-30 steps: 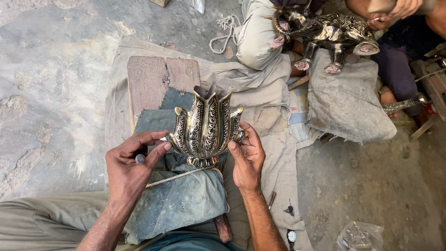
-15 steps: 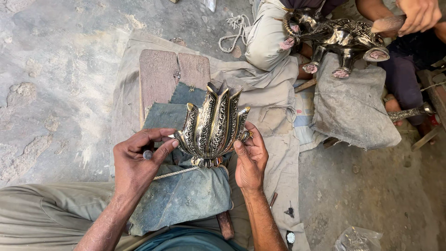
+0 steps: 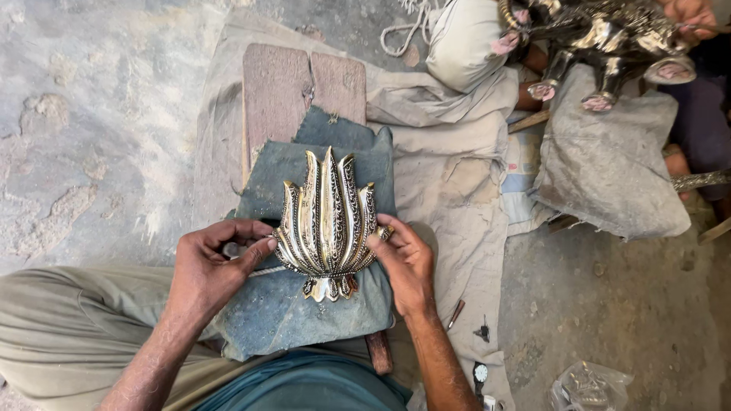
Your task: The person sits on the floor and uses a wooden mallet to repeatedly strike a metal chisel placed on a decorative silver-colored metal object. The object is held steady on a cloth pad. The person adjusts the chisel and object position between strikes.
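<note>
A shiny silver-and-gold metal ornament shaped like a fan of pointed, ribbed petals (image 3: 326,221) is held between the two hands over the middle of the scene, its tips pointing away from the person and its small scalloped foot pointing near. The left hand (image 3: 209,270) grips it at the left edge: the thumb and forefinger pinch the lower left petal, the other fingers curl under, and a small pale object, too hidden to identify, shows between the fingers. The right hand (image 3: 407,262) clasps the right edge, thumb laid along the outer petal and fingers wrapped behind it. Both hands are closed on the piece, one on each side, so the ornament sits directly between them and just above a folded blue-grey cloth pad (image 3: 304,312) on the person's lap.

The pad lies over a worn wooden board (image 3: 278,87) that runs away toward the far side, and both rest on a dusty beige sheet (image 3: 464,190) spread on the grey concrete floor (image 3: 91,114). Far right, another person's hand (image 3: 689,11) is at a dark metal animal figure with pink-soled feet (image 3: 601,38), which stands above a grey sack (image 3: 609,160). Near right, small tools (image 3: 481,331) lie on the sheet's edge, beside a crumpled clear plastic bag (image 3: 590,384).
</note>
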